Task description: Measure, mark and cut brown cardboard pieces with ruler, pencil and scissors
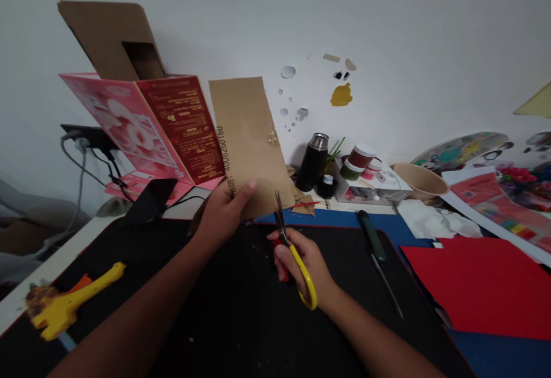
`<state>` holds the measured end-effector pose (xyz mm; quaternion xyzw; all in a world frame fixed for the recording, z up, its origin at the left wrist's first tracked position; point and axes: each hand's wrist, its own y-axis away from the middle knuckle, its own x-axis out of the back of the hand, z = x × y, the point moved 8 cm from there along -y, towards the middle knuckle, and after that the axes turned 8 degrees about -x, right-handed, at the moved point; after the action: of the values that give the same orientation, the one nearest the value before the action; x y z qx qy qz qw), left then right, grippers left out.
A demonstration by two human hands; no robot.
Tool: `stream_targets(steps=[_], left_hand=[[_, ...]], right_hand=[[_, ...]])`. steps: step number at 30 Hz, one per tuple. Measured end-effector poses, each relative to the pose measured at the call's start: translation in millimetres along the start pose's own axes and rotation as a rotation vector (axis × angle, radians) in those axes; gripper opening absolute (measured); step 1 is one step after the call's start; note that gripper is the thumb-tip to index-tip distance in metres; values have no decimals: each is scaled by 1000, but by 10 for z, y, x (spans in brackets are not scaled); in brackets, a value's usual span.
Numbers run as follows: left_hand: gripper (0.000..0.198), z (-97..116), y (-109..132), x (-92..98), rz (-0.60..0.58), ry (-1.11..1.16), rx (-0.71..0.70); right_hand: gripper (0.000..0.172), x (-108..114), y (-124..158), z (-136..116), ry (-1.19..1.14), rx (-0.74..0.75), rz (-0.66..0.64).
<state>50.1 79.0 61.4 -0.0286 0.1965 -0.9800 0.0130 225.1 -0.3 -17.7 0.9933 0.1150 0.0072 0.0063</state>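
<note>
A flat piece of brown cardboard [253, 131] with printed digits along its left side stands tilted up above the black mat [241, 320]. My left hand [224, 211] grips its lower left corner, thumb lying on the front face; the fingers behind it are hidden. In my right hand [305, 263] is a pair of scissors [306, 277] with one yellow and one red handle. Their blades point up, slightly parted, at the cardboard's lower right edge. Whether the blades touch the cardboard I cannot tell.
A pink and red box [181, 131] stands at the back left, near a black phone [150, 200]. To the left lies a yellow glue gun [81, 297]. A green-handled screwdriver [374, 240] and red sheet [482, 286] lie right. A black thermos [312, 162] and paint jars [360, 157] line the wall.
</note>
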Motion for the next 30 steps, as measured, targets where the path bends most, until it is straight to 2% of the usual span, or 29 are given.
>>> stream_targets(steps=[5,11,18,30], left_hand=[[46,106,2,51,40,-56,-54],[48,181,8,46,56,-59,-26],[52,190,1,34,19,-138,-6],[46,159,21,-18,-27,-177,-86]], right_hand=[[51,31,10,-39,1,38,24],[48,46,22,-71,43,82,32],[48,24,15,-28,36,84,16],[44,-22,22,21,37,78,-14]])
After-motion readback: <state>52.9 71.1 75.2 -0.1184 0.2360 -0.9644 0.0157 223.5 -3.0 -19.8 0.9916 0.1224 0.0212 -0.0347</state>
